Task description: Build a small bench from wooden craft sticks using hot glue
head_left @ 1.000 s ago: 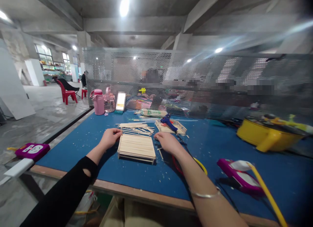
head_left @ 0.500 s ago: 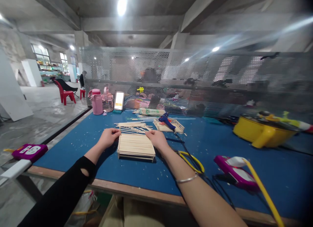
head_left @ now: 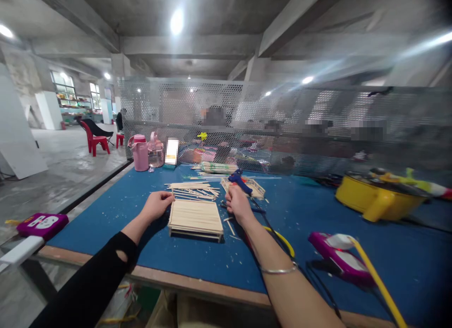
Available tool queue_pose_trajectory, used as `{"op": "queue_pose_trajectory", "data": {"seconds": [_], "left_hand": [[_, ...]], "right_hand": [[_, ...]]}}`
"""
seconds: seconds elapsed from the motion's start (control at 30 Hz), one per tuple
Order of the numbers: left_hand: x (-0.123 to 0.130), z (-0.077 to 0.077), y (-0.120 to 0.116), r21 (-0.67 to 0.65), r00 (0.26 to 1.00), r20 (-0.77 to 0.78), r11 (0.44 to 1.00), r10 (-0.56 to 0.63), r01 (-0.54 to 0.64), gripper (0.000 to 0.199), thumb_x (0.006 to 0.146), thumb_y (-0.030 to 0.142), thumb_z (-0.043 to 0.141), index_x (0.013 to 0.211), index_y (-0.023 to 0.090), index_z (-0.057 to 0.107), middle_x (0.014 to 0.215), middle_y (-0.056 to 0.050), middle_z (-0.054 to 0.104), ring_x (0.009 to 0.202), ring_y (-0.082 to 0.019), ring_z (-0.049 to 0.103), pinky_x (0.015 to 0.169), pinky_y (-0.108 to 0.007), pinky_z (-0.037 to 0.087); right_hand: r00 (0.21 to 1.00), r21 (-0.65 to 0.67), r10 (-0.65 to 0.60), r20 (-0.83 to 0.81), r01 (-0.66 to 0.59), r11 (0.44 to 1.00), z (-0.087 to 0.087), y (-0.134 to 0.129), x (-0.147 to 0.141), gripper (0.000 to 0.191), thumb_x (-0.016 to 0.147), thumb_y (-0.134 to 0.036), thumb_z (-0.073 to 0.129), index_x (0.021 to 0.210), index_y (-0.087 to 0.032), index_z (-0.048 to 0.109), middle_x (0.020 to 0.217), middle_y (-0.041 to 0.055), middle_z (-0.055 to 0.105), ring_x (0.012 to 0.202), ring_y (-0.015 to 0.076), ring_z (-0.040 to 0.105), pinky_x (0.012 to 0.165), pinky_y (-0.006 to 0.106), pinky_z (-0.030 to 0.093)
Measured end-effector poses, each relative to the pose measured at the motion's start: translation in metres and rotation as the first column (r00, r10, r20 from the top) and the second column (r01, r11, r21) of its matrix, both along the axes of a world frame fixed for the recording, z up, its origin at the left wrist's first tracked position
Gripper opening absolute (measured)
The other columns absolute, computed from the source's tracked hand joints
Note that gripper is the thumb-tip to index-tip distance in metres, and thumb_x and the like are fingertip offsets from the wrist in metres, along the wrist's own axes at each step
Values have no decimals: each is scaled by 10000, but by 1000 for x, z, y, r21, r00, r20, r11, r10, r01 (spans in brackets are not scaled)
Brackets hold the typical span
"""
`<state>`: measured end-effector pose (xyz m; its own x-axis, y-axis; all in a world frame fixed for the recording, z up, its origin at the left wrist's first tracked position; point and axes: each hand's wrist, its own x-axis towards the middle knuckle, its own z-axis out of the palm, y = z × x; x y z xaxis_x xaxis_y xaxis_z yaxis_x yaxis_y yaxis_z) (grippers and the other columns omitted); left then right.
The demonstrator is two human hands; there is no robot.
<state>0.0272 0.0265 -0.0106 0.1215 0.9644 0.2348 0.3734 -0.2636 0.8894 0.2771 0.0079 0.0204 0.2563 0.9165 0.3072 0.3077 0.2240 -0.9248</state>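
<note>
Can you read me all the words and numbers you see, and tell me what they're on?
No words or numbers can be read here.
Wrapped bundle: green marks, too small and blurred to read.
Bright white panel beside the pink bottles: pixelated, unreadable.
Flat stick piece between the hands: no writing visible.

Worktop (head_left: 106, 224): blue surface, wood scraps (head_left: 231, 228) scattered. Pink jug (head_left: 141, 155) stands near far left corner; loose sticks (head_left: 195, 190) lie mid-surface, slatted stick platform (head_left: 196, 216) stands nearer front edge; yellow pot (head_left: 360, 197) stands toward right edge.
</note>
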Motion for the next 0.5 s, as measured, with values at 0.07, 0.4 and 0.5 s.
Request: {"op": "queue_pose_trajectory", "data": {"seconds": [0.07,0.4,0.5], "left_hand": [[0,0,0,-6,1000,3,1000,-3,3,375,649,431,529,757,106,680,581,-11,588,488,-99,418,500,-228,310],[0,0,-1,0,1000,-5,1000,4,-4,370,650,421,532,775,107,684,609,-23,615,497,-105,437,505,-236,311],[0,0,-1,-1,1000,-9,1000,3,-3,378,652,431,530,782,112,686,615,-24,620,497,-108,443,502,-237,314]], "right_hand": [[983,7,83,-163,-83,997,-1,-1,-5,298,744,-487,427,636,-229,322,530,-62,368,389,75,289,352,199,225],[823,18,275,-497,-307,951,5,-8,3,297,608,-312,660,772,-235,426,607,-70,494,457,57,437,383,159,336],[816,8,270,-512,-310,951,3,-7,5,288,623,-230,657,858,-247,491,704,-49,570,570,70,535,462,167,411]]}}
